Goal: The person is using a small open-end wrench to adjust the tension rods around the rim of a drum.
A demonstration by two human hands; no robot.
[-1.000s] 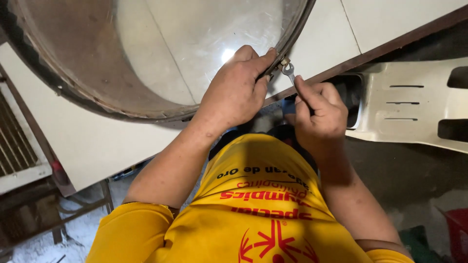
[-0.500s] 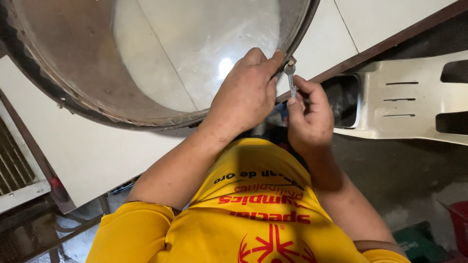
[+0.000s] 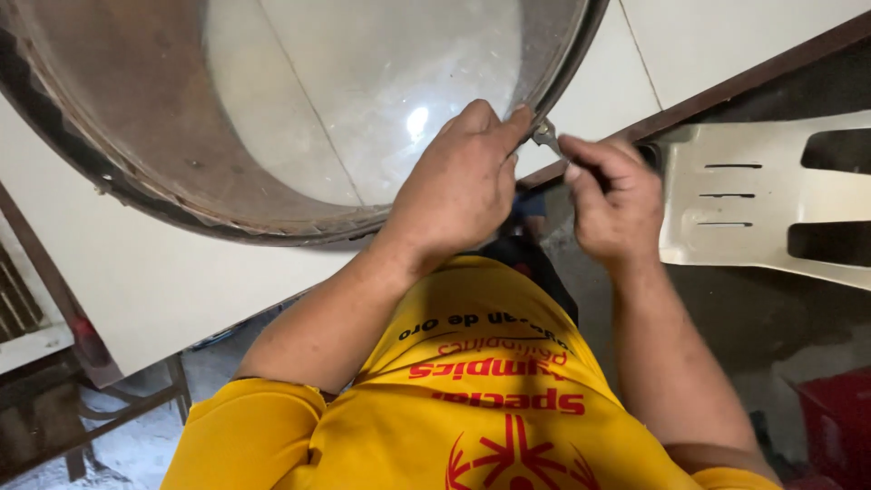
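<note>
Two hands work at the drum rim, about one o'clock. Your left hand grips the rim, fingers curled over it. Your right hand pinches a small metal key touching the rim. White chair lies at three o'clock.

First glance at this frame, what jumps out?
The big round drum shell with its clear skin fills the top left, tilted toward the camera. At its right rim the left hand grips the edge while the right hand holds a small metal wrench against it. Below, the yellow shirt fills the bottom centre, and a white plastic chair sits at the right.
</note>
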